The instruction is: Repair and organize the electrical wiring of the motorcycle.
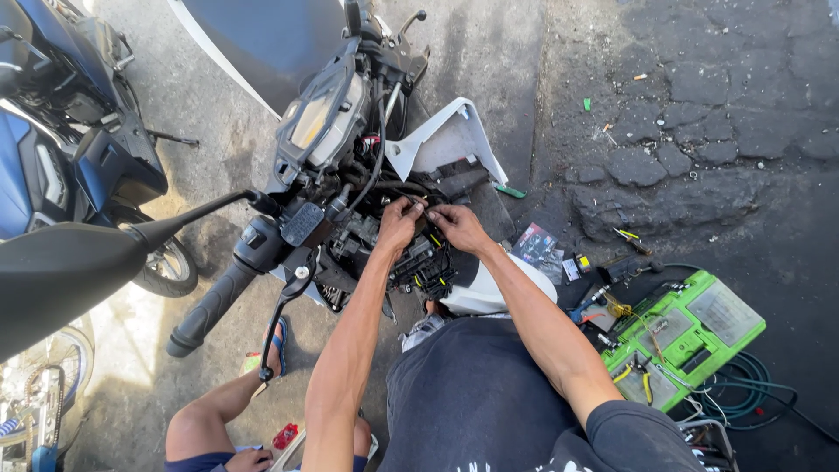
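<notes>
A scooter with its front cover off stands in front of me, its wiring and black connectors [419, 267] exposed below the instrument cluster [322, 118]. My left hand [399, 225] and my right hand [458, 227] meet over the open head area, fingers pinched on a small dark part among the wires; what it is I cannot tell. A loose white body panel [446, 140] leans just beyond my hands. The left handlebar grip [214, 301] and brake lever [284, 319] stick out toward the lower left.
A blue scooter [61, 149] is parked at the left. An open green toolbox [682, 336] with hoses and small tools lies on the cracked asphalt at the right. Small packets [537, 245] lie near it. My bare knee and sandalled foot [278, 336] are below.
</notes>
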